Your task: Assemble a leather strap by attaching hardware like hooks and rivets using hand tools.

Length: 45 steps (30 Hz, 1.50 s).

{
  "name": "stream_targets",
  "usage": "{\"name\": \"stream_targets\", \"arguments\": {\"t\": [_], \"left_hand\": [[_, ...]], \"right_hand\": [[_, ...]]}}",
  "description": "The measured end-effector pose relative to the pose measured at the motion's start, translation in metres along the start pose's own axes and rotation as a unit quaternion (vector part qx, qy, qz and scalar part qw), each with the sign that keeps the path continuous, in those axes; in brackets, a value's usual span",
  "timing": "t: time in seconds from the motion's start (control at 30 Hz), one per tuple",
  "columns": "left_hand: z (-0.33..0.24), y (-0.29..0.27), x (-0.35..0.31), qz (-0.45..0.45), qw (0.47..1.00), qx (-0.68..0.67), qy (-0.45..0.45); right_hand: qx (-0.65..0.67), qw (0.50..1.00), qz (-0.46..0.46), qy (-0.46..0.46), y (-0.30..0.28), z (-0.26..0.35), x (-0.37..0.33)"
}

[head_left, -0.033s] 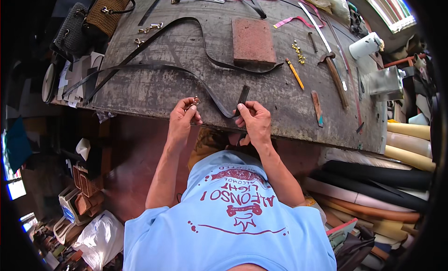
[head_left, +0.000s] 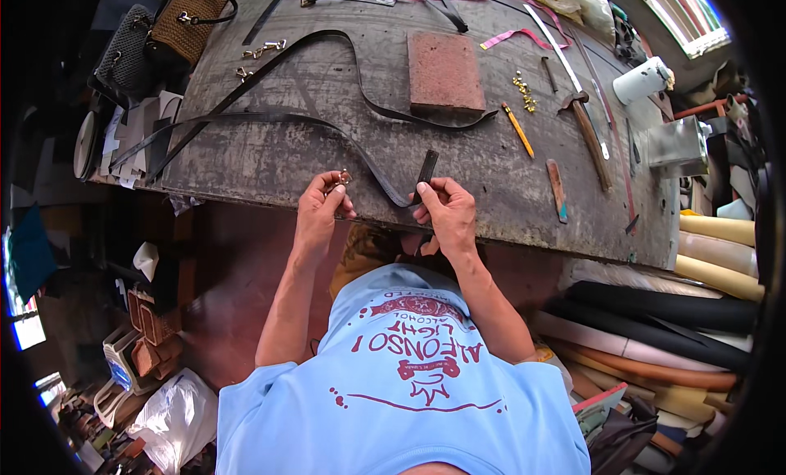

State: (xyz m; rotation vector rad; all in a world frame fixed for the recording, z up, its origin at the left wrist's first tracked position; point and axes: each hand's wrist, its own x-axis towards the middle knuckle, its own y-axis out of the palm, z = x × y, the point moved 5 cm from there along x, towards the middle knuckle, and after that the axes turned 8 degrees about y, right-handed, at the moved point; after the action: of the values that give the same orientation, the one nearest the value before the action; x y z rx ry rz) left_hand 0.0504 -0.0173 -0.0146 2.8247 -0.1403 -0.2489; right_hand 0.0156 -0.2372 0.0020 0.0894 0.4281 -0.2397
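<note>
At the table's near edge my left hand [head_left: 322, 203] pinches a small shiny metal buckle or ring [head_left: 344, 177] between thumb and fingers; its exact shape is too small to make out. To its right, my right hand [head_left: 447, 211] grips a long black leather strap [head_left: 358, 150] close to its end, which stands up above the thumb. From there the strap bends and runs left across the tabletop, where it crosses another length of black strap [head_left: 354, 58]. The buckle and the gripped strap end are apart.
On the worn table [head_left: 270, 168] lie a reddish block [head_left: 446, 70], brass-coloured bits [head_left: 523, 93], a yellow pencil [head_left: 517, 130], a hammer [head_left: 591, 144], a small blade-like tool [head_left: 557, 190], metal clasps [head_left: 264, 49] and a pink tape measure [head_left: 524, 40]. Material rolls [head_left: 655, 307] are stacked at right.
</note>
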Motion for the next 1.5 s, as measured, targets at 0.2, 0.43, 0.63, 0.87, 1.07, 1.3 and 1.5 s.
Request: {"name": "stream_targets", "arguments": {"t": [0.2, 0.43, 0.63, 0.87, 1.07, 1.3, 1.5], "left_hand": [[-0.002, 0.002, -0.005, -0.036, 0.999, -0.018, 0.0], [-0.019, 0.014, -0.033, -0.003, 0.986, -0.169, -0.002], [-0.059, 0.041, -0.052, 0.05, 0.985, 0.079, 0.144], [-0.064, 0.058, -0.045, 0.031, 0.983, 0.044, 0.176], [-0.058, 0.06, -0.044, 0.028, 0.989, 0.048, 0.14], [-0.057, 0.074, -0.03, 0.066, 0.981, -0.012, 0.184], [-0.053, 0.087, -0.027, 0.076, 0.984, -0.066, 0.149]], "right_hand": [[-0.018, 1.0, 0.008, 0.002, 0.003, 0.002, -0.007], [-0.063, 0.991, 0.088, -0.074, 0.025, 0.028, -0.039], [-0.121, 0.972, 0.135, -0.148, 0.038, 0.05, -0.061], [-0.104, 0.976, 0.129, -0.145, 0.041, 0.045, -0.065], [-0.168, 0.95, 0.083, -0.251, 0.028, 0.054, -0.072], [-0.233, 0.939, -0.092, -0.237, -0.055, 0.042, -0.076], [-0.206, 0.959, -0.158, -0.119, -0.121, 0.003, -0.089]]}}
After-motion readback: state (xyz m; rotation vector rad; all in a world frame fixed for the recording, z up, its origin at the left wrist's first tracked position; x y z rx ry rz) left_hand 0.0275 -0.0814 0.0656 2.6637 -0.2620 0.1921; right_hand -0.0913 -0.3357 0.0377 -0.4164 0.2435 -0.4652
